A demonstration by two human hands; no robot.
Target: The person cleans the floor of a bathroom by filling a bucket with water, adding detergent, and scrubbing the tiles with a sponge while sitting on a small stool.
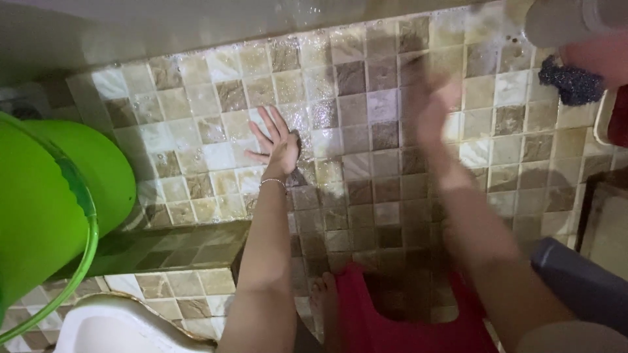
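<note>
My left hand (278, 145) lies flat on the wet mosaic tile floor (366, 137), fingers spread, with a thin bracelet (273, 182) on the wrist. A small dark patch shows at the edge of its palm; I cannot tell what it is. My right hand (434, 108) hovers above the tiles to the right, motion-blurred, fingers stretched out, and seems to hold nothing. My bare foot (320, 302) and a red garment (392, 330) show at the bottom.
A bright green bucket (46, 202) stands at the left beside a tiled step (183, 252). A white squat toilet pan (124, 327) is at the bottom left. A dark blue scrubber (570, 82) and a white container (562, 19) are at the top right.
</note>
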